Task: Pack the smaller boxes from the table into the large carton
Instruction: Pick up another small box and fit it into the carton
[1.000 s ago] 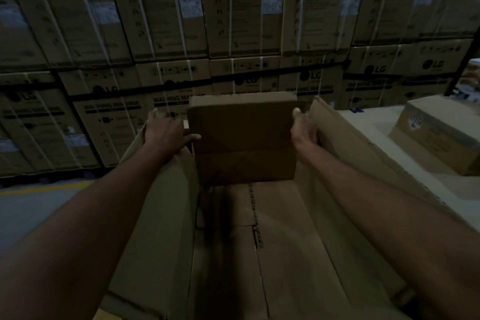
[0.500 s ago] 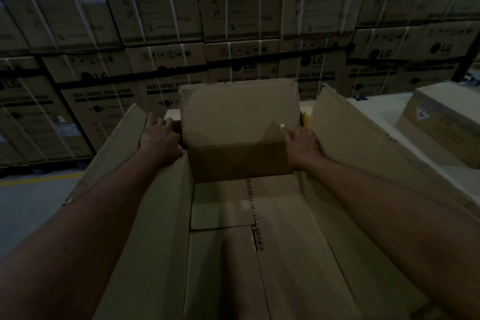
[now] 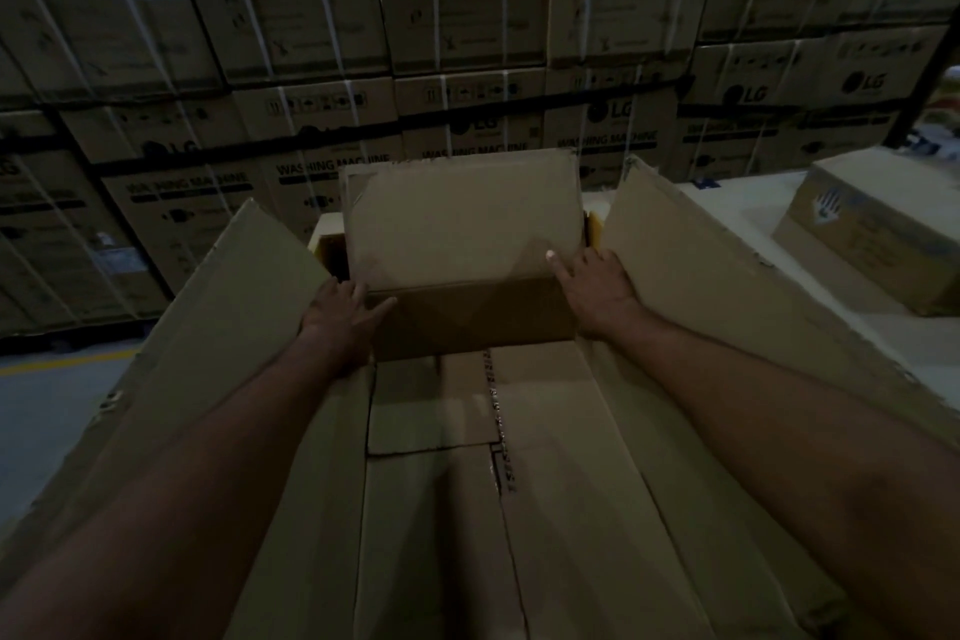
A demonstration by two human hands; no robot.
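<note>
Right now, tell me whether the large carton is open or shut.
Open: the large carton has both side flaps spread outward and its floor showing.

Head camera, close above large carton [image 3: 675,276], facing forward-down.

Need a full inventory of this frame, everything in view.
large carton: 1, brown, foreground, flaps open
smaller box: 1, brown, inside the carton at its far end
box with hand-print mark: 1, brown, on the table, right
table: 1, white, right of the carton
stacked LG cartons: many, brown with white straps, background wall
floor: grey with a yellow line, left
left hand: 1, on the smaller box's left side
right hand: 1, on its right side
</note>
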